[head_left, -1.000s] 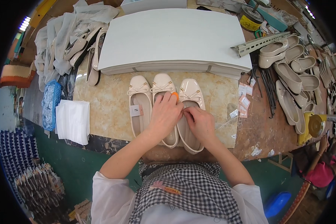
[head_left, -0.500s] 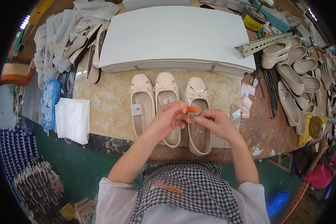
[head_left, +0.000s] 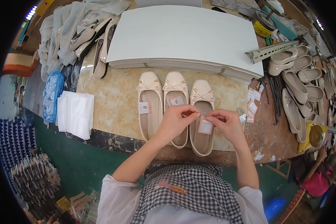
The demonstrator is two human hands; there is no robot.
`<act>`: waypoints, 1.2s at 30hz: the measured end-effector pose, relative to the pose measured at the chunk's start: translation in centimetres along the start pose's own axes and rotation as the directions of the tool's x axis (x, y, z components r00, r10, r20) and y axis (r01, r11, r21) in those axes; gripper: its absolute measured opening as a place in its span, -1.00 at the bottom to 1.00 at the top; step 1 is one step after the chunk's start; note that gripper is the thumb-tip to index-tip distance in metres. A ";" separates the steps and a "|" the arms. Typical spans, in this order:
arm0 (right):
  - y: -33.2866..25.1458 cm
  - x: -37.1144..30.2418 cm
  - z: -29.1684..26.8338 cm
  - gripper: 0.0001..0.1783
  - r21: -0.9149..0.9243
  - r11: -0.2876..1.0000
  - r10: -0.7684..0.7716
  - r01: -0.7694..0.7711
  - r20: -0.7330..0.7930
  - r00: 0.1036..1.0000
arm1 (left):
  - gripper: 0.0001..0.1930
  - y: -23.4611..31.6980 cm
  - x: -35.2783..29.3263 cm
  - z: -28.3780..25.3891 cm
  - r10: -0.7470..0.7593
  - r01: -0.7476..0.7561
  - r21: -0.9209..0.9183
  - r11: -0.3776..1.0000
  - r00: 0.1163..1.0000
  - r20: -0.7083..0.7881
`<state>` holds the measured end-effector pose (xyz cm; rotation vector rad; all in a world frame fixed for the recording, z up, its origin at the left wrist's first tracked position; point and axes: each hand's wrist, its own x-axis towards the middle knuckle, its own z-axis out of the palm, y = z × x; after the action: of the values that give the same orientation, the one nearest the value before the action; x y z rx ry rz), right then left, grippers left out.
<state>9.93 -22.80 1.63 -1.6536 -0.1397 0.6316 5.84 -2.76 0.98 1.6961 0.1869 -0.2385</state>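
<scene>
Three pale beige ballet flats with bows stand side by side: a left shoe [head_left: 149,82], a middle shoe [head_left: 174,80] and a right shoe [head_left: 202,90]. Over the right shoe's opening, a pink and white hang tag [head_left: 205,126] dangles between my hands. My left hand [head_left: 178,120] is closed, thumb and forefinger pinching what looks like the tag's thin clear string. With its fingertips at the tag's upper corner, my right hand [head_left: 226,124] pinches too. Similar tags lie in the left shoe [head_left: 145,108] and the middle shoe [head_left: 176,101].
A stack of white sheets [head_left: 183,37] lies behind the shoes. More hang tags [head_left: 252,104], black rods [head_left: 275,99] and piled beige shoes [head_left: 295,80] are on the right. White tissue [head_left: 75,115] and a blue basket [head_left: 53,95] sit on the left.
An orange thing at my left fingers no longer shows; the hang tag now shows between my hands. My right hand has shifted slightly right, and the view has shifted a little.
</scene>
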 end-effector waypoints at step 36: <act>-0.8 -0.9 -1.4 -0.84 -0.157 0.985 -0.088 0.066 -0.139 0.986 | -0.81 0.5 0.1 -0.3 0.023 -0.025 0.220 0.975 1.000 0.013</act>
<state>10.02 -24.25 2.70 -1.8258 -0.1479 0.4486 6.08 -2.51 1.51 1.9153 0.1355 -0.2577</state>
